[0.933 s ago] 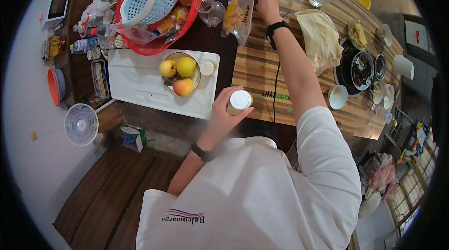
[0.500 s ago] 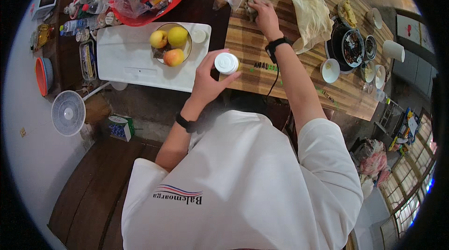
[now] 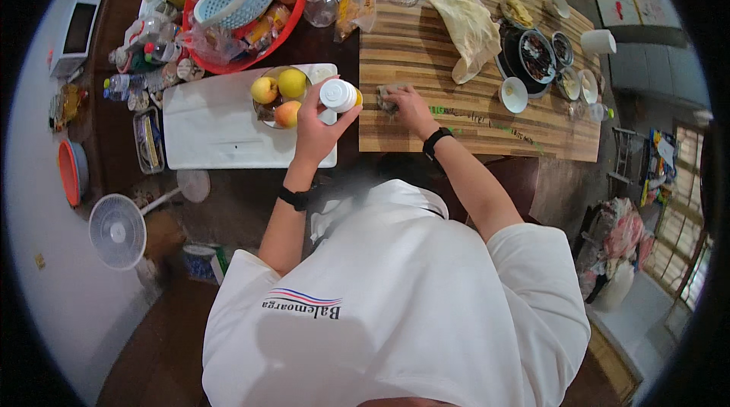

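Note:
My left hand (image 3: pixel 315 129) is wrapped round a small bottle with a white cap (image 3: pixel 338 95), held up over the right end of a white board (image 3: pixel 220 137). Part of the bottle's yellowish side shows by my fingers. On the striped wooden table (image 3: pixel 426 49), near its left edge, my right hand (image 3: pixel 412 114) presses down on a crumpled greyish cloth (image 3: pixel 386 96). Its fingers are closed over the cloth. Behind my left hand, a glass plate holds several apples (image 3: pixel 287 114).
A beige cloth (image 3: pixel 468 30) lies across the table's middle. To its right stand a dark pot (image 3: pixel 536 57), a white bowl (image 3: pixel 513 95) and a white cup (image 3: pixel 598 42). Glassware (image 3: pixel 319 7) and a red basin (image 3: pixel 293 19) are at the back left.
My right hand has drawn the greyish cloth toward me from farther back on the table. My left hand still holds the bottle, now tilted a little. The view has shifted.

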A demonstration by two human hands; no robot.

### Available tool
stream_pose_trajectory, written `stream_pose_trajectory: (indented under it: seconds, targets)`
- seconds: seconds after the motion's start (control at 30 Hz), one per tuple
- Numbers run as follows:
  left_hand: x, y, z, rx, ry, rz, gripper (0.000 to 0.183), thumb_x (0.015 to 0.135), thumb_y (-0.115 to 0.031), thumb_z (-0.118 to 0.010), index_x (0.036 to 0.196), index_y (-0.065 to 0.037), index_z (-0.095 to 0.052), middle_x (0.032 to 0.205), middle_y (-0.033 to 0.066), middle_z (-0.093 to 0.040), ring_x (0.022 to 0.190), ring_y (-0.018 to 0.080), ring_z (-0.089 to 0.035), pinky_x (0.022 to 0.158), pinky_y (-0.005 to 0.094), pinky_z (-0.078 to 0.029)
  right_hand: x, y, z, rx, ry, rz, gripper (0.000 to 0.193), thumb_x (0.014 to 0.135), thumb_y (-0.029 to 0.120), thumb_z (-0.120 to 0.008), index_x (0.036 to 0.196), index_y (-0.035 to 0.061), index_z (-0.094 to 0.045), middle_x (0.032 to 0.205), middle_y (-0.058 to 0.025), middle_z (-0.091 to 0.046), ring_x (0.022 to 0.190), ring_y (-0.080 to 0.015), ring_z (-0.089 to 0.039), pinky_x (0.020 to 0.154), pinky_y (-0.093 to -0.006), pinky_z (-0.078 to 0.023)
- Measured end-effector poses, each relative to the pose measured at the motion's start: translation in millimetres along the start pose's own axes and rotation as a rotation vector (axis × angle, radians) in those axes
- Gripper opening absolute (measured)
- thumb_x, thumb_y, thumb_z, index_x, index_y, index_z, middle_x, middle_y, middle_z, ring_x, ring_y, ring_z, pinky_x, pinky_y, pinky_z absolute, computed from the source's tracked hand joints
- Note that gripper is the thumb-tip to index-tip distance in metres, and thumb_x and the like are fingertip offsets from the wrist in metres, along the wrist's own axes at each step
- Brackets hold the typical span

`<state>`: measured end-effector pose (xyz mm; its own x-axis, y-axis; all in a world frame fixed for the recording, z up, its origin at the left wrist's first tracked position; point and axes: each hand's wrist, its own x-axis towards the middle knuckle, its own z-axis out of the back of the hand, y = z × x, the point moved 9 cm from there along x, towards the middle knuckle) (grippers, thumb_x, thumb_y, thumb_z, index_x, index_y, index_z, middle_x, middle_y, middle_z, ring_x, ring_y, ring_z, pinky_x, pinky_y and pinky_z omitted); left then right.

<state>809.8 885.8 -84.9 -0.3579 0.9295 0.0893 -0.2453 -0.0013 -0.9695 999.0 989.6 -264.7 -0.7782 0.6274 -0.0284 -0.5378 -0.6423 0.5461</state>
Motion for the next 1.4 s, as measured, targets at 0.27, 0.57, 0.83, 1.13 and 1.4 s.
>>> stream_pose_trajectory:
  seconds: [0.27,0.57,0.83,1.13,1.4]
  targets:
    - [-5.7,5.7,-1.7,0.116,0.127,-0.097,0.061,0.084,-0.017,-0.09,0.138,-0.006,-0.064,0.13,0.0096,-0.069,0.116,0.0218,-0.069,0.1,0.0375,-0.056,-49.5,16.9,-15.2,0.07,-0.02,-0.047,0.051,0.074,-0.005,-0.067,0.119,0.0153,-0.079,0.133,-0.003,-0.073,0.119,-0.0358,-0.064,0.102,-0.0446,-0.056]
    - [-6.0,-18.8,-23.8,0.175,0.203,-0.188,0.052,0.081,-0.016,-0.086,0.129,-0.008,-0.066,0.124,0.0126,-0.07,0.119,0.0348,-0.065,0.103,0.0435,-0.051,-100.8,-36.5,32.1,0.669,-0.183,-0.575,0.061,0.078,-0.015,-0.054,0.133,0.0066,-0.072,0.119,-0.0113,-0.078,0.107,-0.0205,-0.071,0.093,-0.0327,-0.055]
    - [35.2,30.9,-111.8,0.157,0.265,0.015,0.062,0.081,-0.021,-0.09,0.136,-0.008,-0.065,0.125,0.014,-0.074,0.114,0.0304,-0.072,0.092,0.0378,-0.059,-110.7,-80.2,84.7,0.99,-0.434,-0.552,0.051,0.09,0.0,-0.07,0.141,0.0033,-0.062,0.116,-0.0067,-0.073,0.094,-0.0147,-0.068,0.082,-0.0287,-0.057]
    - [128.8,91.4,-238.5,0.416,0.275,-0.011,0.06,0.082,-0.021,-0.091,0.134,-0.005,-0.065,0.125,0.0143,-0.074,0.118,0.0309,-0.071,0.098,0.044,-0.057,-134.1,-150.2,115.8,0.894,-0.472,-0.611,0.045,0.09,0.014,-0.078,0.13,0.0011,-0.063,0.109,-0.0083,-0.075,0.098,-0.0169,-0.069,0.09,-0.0323,-0.054]
    - [150.0,126.2,-276.9,0.502,0.199,0.049,0.062,0.084,-0.025,-0.091,0.137,-0.004,-0.064,0.13,0.0157,-0.072,0.12,0.0317,-0.07,0.097,0.0452,-0.059,-141.1,-182.6,127.7,0.991,-0.425,-0.61,0.044,0.086,0.012,-0.079,0.126,-0.0002,-0.066,0.112,-0.0129,-0.077,0.103,-0.0206,-0.073,0.091,-0.0338,-0.055]
